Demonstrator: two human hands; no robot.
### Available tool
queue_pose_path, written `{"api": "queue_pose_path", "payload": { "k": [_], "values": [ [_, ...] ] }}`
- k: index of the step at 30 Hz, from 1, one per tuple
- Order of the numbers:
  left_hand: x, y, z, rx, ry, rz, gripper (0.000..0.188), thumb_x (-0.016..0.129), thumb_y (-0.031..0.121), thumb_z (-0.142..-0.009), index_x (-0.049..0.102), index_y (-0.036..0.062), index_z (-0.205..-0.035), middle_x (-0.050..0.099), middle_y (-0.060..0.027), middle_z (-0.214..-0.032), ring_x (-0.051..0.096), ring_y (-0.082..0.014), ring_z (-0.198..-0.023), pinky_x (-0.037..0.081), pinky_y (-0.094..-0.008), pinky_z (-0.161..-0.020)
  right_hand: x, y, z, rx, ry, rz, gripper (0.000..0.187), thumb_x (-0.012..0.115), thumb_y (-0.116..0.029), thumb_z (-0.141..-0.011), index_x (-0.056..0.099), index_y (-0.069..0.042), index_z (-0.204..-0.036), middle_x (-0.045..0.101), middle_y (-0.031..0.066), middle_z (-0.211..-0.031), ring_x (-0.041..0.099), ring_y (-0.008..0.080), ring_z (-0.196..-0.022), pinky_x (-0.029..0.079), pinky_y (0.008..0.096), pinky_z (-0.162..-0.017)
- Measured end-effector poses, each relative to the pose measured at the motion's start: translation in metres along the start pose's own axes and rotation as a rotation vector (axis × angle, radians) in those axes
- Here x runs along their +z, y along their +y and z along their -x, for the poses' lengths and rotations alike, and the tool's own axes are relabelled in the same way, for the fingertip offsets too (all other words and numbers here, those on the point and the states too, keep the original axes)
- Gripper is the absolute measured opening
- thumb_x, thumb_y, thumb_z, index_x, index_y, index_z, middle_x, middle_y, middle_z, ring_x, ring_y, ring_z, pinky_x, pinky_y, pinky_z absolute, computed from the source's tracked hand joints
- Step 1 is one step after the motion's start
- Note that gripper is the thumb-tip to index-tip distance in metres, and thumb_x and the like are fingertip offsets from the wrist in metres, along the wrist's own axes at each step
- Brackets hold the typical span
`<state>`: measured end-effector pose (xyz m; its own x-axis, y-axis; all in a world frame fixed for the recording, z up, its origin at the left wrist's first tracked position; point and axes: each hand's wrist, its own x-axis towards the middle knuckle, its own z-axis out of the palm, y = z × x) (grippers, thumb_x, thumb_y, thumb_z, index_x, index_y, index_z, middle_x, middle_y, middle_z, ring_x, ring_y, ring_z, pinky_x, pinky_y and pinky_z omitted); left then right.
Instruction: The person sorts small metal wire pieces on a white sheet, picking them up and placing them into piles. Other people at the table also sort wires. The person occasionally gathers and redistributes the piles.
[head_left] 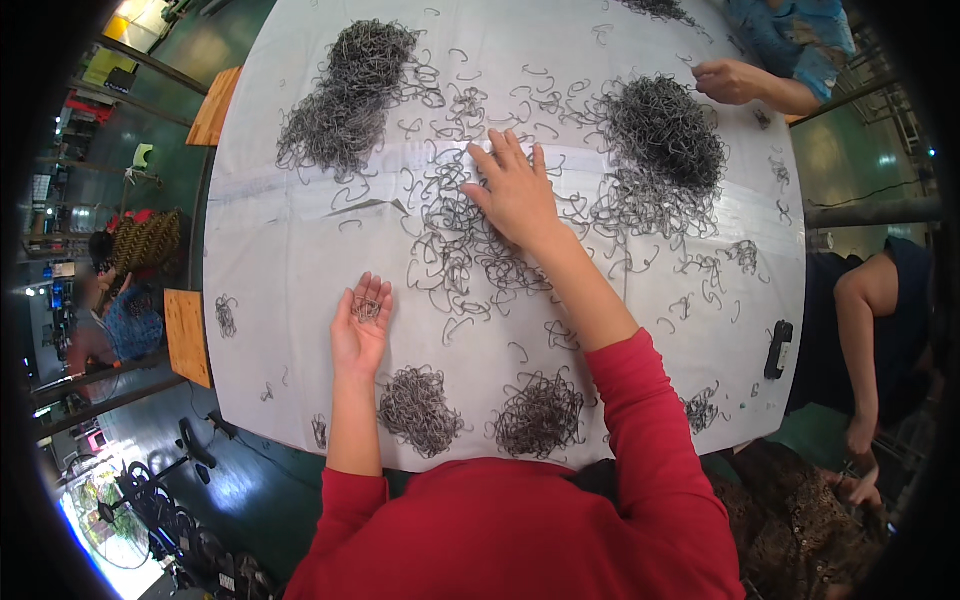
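Many small dark curved wire hooks lie on a white-covered table (290,250). My left hand (361,325) is palm up near the front left, its fingers slightly curled around several wire hooks (367,309) in the palm. Farther forward, my right hand (512,192) is palm down with its fingers spread over the loose scattered hooks (450,255) in the middle. Whether anything lies under that palm is hidden. Two smaller piles of hooks, one on the left (421,411) and one on the right (540,415), sit close to my body.
Large heaps of hooks stand at the far left (350,100) and far right (665,140). A co-worker's hand (727,82) reaches in beside the right heap. A black device (778,350) rests by the right edge. Another person (865,330) is at the right, and wooden stools (188,338) stand left.
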<state>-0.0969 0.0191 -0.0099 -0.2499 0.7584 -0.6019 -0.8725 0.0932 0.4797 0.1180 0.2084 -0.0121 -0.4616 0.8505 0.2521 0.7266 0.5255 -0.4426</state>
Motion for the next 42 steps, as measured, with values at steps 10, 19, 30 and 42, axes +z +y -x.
{"api": "queue_pose_path", "payload": {
  "k": [10,19,30,42],
  "values": [
    [0.003,0.001,0.005,0.015,0.008,-0.019,0.037,0.036,0.022,-0.095,0.045,-0.0059,-0.118,0.054,-0.0151,-0.11,0.053,-0.0289,-0.108,0.047,-0.0363,-0.091,-0.018,-0.047,0.062,0.005,-0.208,-0.037,0.058,0.052,-0.043,-0.084,0.038,-0.013,-0.132,0.026,0.0162,-0.142,0.017,0.0344,-0.134,0.012,0.0591,-0.104],
    [0.004,0.0,0.003,0.013,0.006,-0.035,0.038,0.037,0.024,-0.095,0.047,-0.0058,-0.117,0.055,-0.0151,-0.109,0.053,-0.0296,-0.108,0.047,-0.0365,-0.091,-0.028,0.025,0.044,0.251,-0.033,0.275,0.057,0.049,-0.043,-0.086,0.04,-0.008,-0.131,0.031,0.0138,-0.141,0.02,0.0304,-0.133,0.011,0.0619,-0.103],
    [0.005,0.001,0.002,0.006,-0.017,-0.057,0.039,0.037,0.026,-0.095,0.047,-0.0053,-0.117,0.055,-0.015,-0.109,0.053,-0.0291,-0.107,0.046,-0.0357,-0.09,-0.001,0.015,0.009,0.197,-0.027,0.233,0.062,0.048,-0.045,-0.086,0.035,-0.008,-0.134,0.029,0.0123,-0.142,0.017,0.0327,-0.134,0.009,0.0613,-0.103],
    [0.001,-0.001,0.002,0.0,-0.079,-0.018,0.038,0.036,0.023,-0.096,0.046,-0.0062,-0.118,0.055,-0.0157,-0.111,0.052,-0.0292,-0.109,0.046,-0.0364,-0.092,-0.036,-0.002,0.096,0.395,-0.008,0.286,0.07,0.052,-0.045,-0.084,0.031,-0.004,-0.136,0.016,0.022,-0.144,0.012,0.039,-0.134,0.006,0.0609,-0.103]
  ]
}}
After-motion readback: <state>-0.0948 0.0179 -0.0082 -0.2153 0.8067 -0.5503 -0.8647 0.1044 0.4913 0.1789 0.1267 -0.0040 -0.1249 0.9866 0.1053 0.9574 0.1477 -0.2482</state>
